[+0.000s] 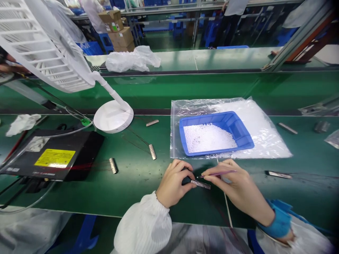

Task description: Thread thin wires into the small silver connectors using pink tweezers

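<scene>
My left hand (173,183) is curled, its fingers closed on the left end of a small flat metal strip (201,184) lying on the green table. Beside it, my right hand (234,185) pinches a thin pink tweezer-like tool (217,173) whose tip points left toward the strip. Just beyond both hands a blue tray (245,135) filled with tiny white beads rests on a clear plastic bag (265,141) of the same beads.
Several similar metal strips lie about, such as one (152,151) left of the tray and one (278,174) at right. A white fan (113,116) and a black box (55,155) occupy the left. Another green bench with a crumpled plastic bag (132,60) lies beyond.
</scene>
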### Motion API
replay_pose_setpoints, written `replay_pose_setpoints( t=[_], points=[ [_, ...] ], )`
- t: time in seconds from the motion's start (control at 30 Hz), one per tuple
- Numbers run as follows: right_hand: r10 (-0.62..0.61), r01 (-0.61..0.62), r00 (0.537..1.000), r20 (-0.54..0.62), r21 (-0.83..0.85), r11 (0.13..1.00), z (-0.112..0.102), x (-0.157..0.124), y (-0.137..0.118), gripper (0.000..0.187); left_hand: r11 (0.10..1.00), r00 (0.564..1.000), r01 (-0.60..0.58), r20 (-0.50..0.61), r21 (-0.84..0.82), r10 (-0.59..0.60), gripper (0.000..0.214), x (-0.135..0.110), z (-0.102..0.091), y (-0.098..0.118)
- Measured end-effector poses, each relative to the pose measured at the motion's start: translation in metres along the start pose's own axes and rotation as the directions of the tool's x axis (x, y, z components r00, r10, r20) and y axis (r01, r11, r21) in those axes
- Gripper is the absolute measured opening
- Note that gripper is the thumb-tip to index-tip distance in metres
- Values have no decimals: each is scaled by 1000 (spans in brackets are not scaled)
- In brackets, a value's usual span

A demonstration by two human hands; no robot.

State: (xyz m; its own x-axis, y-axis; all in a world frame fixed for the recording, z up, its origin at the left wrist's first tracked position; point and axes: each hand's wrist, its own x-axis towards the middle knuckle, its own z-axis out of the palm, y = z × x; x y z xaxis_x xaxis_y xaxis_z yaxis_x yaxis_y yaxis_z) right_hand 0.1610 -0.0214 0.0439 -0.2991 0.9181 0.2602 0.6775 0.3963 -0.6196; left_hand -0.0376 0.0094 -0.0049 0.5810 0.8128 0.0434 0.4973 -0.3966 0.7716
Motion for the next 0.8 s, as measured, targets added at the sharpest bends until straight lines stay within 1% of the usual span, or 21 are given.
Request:
replay_pose_setpoints(
  t=[0.13, 0.3, 0.47, 0.63, 0.8],
  points=[
    [58, -59, 998, 31, 32, 998, 13, -5, 5, 16, 1000, 1000, -2, -1, 2, 2, 13, 0, 0, 0],
    [85, -89, 994, 69, 63, 994, 20, -5, 7, 17, 1000, 1000, -3, 2, 11, 3, 10, 0, 0, 0],
    [96, -99, 993, 66, 43, 994, 19, -5, 4, 18, 1000, 1000, 1, 2, 21, -1, 10, 0, 0, 0],
    [79, -79, 997, 23, 17, 997, 15, -5, 3, 20, 1000, 1000, 1, 2, 29, -1, 11, 0, 0, 0],
    [64, -65, 998, 25, 50, 997, 15, -5, 3, 16, 1000, 1000, 7, 2, 14, -7, 11, 0, 0, 1]
  ],
)
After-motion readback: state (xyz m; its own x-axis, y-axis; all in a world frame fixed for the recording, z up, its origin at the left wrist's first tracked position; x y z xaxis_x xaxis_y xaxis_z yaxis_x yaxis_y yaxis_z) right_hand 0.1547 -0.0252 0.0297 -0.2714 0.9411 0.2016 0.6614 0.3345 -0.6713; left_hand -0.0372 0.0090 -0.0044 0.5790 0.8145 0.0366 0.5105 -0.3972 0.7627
